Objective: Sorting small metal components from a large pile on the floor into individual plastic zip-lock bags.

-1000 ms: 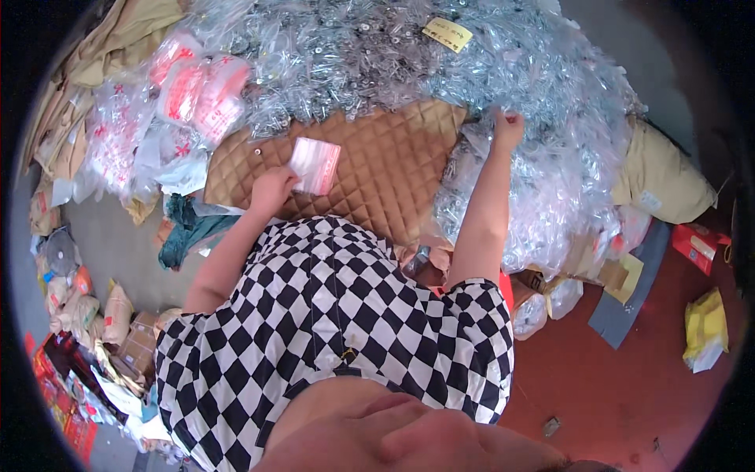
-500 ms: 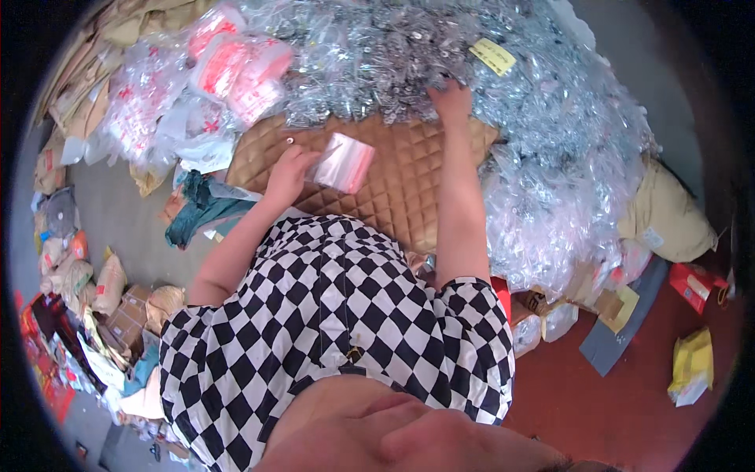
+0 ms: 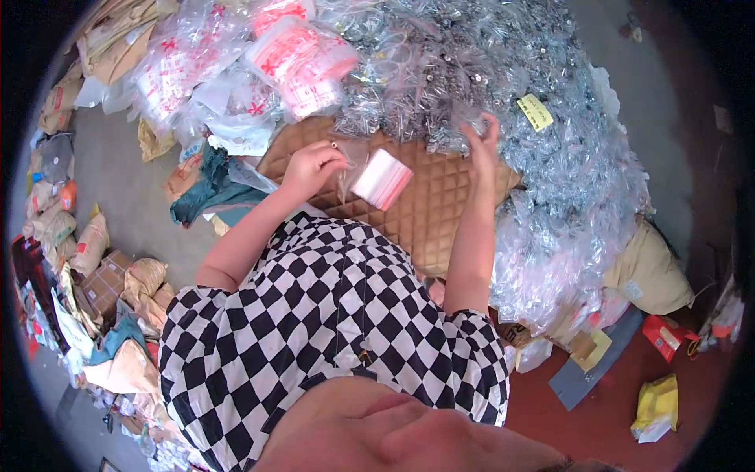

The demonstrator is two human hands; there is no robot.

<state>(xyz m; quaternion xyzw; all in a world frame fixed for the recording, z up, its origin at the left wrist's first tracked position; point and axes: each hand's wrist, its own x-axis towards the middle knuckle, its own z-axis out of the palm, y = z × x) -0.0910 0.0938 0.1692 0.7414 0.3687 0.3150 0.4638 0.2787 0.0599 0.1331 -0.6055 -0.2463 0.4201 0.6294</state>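
Note:
My left hand pinches a thin clear plastic bag that hangs beside its fingertips. A small, shiny round piece shows at the fingers, too small to name. Just right of that bag, a stack of flat bags with red edges lies on a brown quilted pad. My right hand is at the near edge of a large heap of clear packets with shiny small pieces in them. Its thumb and fingers curl round a clear plastic packet, whose contents I cannot make out.
Clear bags with red print lie at the far left of the pad. A yellow label rests on the heap. Dark green cloth is left of the pad. A tan sack and a yellow bag are at right.
The view has shifted and turned. My left hand has come away from the bag stack with a single clear bag in its fingers. My right hand stays at the heap, fingers now more visible.

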